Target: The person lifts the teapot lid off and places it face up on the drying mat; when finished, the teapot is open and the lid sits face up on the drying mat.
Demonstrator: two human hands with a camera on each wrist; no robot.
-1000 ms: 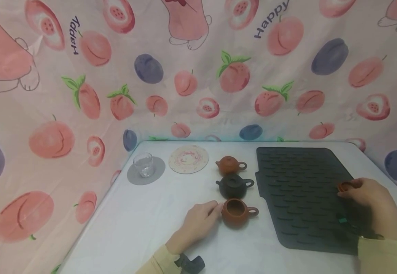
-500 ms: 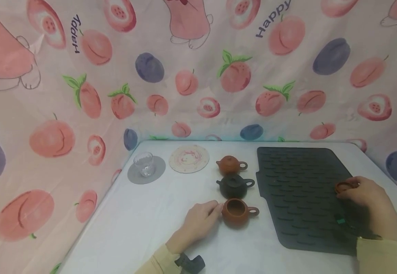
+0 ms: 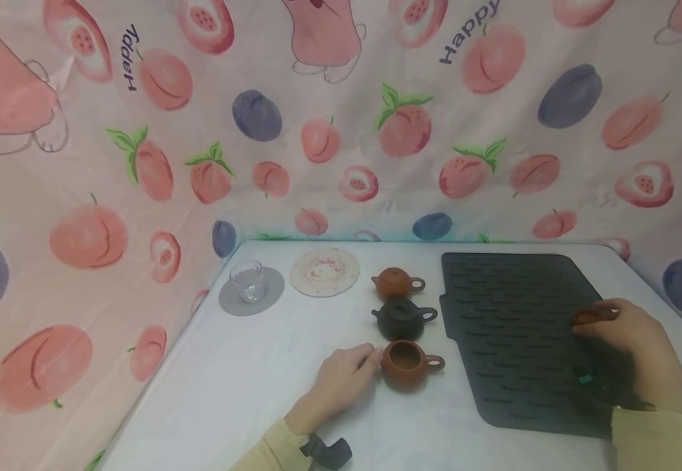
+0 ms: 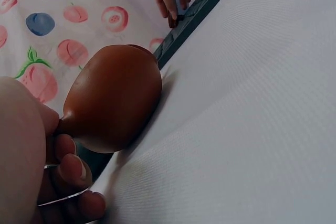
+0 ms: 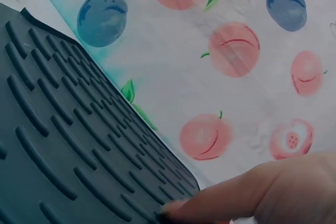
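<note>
My left hand (image 3: 341, 383) pinches the spout of a lidless reddish-brown teapot (image 3: 404, 379) standing on the white table, its dark inside showing and its handle to the right. In the left wrist view the thumb and fingers meet at the spout of this teapot (image 4: 113, 98). Over the right part of a dark ridged mat (image 3: 517, 327), my right hand (image 3: 641, 340) holds a small round brown teapot lid (image 3: 586, 317) between thumb and fingers. Only part of the right hand (image 5: 252, 190) shows in the right wrist view, where the lid is mostly hidden.
Behind the lidless pot stand a black teapot (image 3: 401, 320) and a small orange-brown teapot (image 3: 392, 285), both lidded. Farther left lie a round patterned coaster (image 3: 302, 278) and a grey disc (image 3: 236, 306) bearing a clear glass cup (image 3: 248, 281). Fruit-print cloth (image 3: 341, 150) surrounds the table.
The right hand has shifted slightly left and away from me with the lid, whose tilt has changed a little. The left hand stays at the teapot's spout.
</note>
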